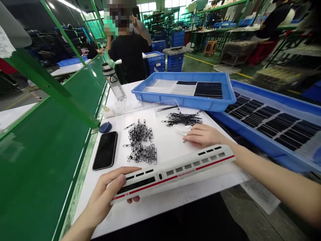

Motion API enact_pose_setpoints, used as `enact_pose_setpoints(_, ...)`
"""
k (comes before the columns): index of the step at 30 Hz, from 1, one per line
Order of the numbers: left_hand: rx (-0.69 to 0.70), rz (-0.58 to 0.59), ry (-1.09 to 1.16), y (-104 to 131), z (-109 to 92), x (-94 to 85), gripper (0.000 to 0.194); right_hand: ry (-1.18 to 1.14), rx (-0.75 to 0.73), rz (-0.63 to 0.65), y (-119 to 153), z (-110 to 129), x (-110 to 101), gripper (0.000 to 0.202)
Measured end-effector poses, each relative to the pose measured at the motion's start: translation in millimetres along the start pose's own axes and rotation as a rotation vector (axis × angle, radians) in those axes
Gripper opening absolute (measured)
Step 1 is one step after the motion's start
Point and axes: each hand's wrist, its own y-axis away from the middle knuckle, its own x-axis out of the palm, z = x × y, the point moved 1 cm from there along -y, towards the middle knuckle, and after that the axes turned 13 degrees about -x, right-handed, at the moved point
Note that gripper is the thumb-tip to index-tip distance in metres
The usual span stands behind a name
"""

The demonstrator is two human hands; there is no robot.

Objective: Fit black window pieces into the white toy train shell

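Note:
My left hand [105,189] is closed around the left end of a white model train carriage shell [173,174], thumb on its side and fingertips below. The shell has a red stripe, a row of windows and lettering, and is held tilted, its right end higher. Beyond that end, my right hand [204,134] has its fingers drawn together at a white, pointed object [186,131]. Whether they grip it cannot be made out. A bit of a black frame piece shows under the fingertips. Thin black window frames lie in one pile [140,140] on the left and another [184,118] behind my right hand.
A black phone [105,150] and a dark blue round object [105,127] lie at the left table edge. A clear bottle [115,85] stands behind. Blue trays [183,100] with dark strips sit at the back and right [283,147]. Black tweezers [167,108] lie near the far pile. Other people are further off.

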Motion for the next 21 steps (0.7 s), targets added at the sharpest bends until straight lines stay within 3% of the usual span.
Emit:
enact_pose_setpoints(4,-0.066,0.179,0.154,-17,5,5.4,0.054,-0.041,0.206,-0.344,21,-3,-26,0.011)
enact_pose_setpoints(7,-0.095,0.208,0.185,-21,9,3.0,0.049,-0.098,0.375,-0.568,32,-9,-42,0.012)
enact_pose_setpoints(10,-0.109,0.21,0.191,-22,8,4.0,0.048,-0.192,0.436,-0.725,27,-18,-49,0.012)
enact_pose_setpoints(16,-0.172,0.126,0.195,-25,13,6.7,0.048,-0.311,0.483,-0.855,-10,-37,-59,0.013)
enact_pose_setpoints(21,-0.126,0.148,0.08,-30,24,5.2,0.051,-0.374,0.468,-0.912,-33,-43,-68,0.027)
